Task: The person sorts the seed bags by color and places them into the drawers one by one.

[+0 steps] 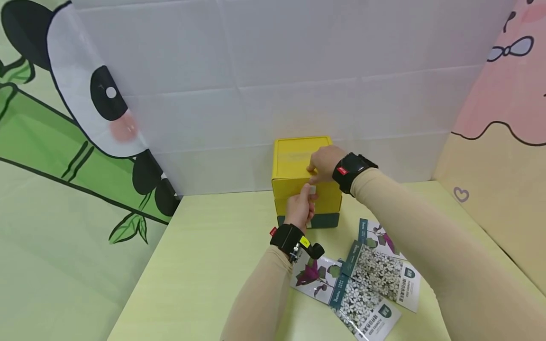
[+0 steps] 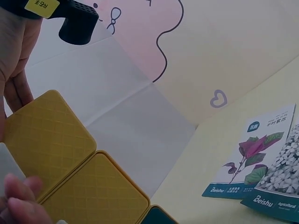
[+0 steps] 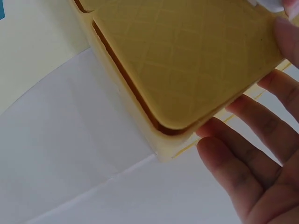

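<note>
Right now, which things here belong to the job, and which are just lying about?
Apparently part of the job:
Drawer stack
Pale tab, at the left grip
Right grip, touching the stack's top

Apparently just lying about:
Flower packets on the table, away from both grips

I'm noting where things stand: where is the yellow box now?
In the head view, the yellow box stands right of centre at the back of the table, beyond the packets, left hand at its front, right hand on top.

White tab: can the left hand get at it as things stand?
Apparently yes: the left hand is at the tab; the right hand, above it on the box, leaves the way free.
</note>
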### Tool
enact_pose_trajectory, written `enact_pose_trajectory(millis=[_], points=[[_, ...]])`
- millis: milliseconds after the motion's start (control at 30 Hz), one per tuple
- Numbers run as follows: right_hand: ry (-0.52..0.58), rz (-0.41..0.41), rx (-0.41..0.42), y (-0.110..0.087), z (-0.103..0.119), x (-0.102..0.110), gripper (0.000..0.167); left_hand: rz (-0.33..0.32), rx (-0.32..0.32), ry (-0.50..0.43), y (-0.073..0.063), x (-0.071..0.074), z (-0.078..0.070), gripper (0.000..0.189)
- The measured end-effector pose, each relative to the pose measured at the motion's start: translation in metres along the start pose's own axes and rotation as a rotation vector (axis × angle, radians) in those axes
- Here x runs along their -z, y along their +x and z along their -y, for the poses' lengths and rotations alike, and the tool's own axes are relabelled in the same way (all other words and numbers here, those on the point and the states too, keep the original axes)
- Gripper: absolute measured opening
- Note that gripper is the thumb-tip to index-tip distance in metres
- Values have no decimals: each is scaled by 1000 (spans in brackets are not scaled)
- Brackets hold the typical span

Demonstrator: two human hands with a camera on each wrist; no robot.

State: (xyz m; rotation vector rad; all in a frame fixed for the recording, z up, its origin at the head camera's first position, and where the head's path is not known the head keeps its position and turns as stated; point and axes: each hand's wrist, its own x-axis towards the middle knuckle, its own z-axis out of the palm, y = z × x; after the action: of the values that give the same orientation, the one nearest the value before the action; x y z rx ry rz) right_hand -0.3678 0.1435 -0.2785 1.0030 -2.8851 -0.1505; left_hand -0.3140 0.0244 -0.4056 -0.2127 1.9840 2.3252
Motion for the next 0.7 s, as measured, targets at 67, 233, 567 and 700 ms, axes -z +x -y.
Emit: enact_pose_trajectory(millis=[67,233,567,700], points=[[-8,-9,6,0,1,0,42,-8,5,-3,1,0,0,59],[-30,-27,22,-2,2,1,41,-17,5,15,2,0,-1,56],[34,-27,36,-5,-1,-3,42,-7,38,41,0,-1,-8,56],[31,-31,65,-4,-1,-4,40,-13,41,34,0,0,-10,56]])
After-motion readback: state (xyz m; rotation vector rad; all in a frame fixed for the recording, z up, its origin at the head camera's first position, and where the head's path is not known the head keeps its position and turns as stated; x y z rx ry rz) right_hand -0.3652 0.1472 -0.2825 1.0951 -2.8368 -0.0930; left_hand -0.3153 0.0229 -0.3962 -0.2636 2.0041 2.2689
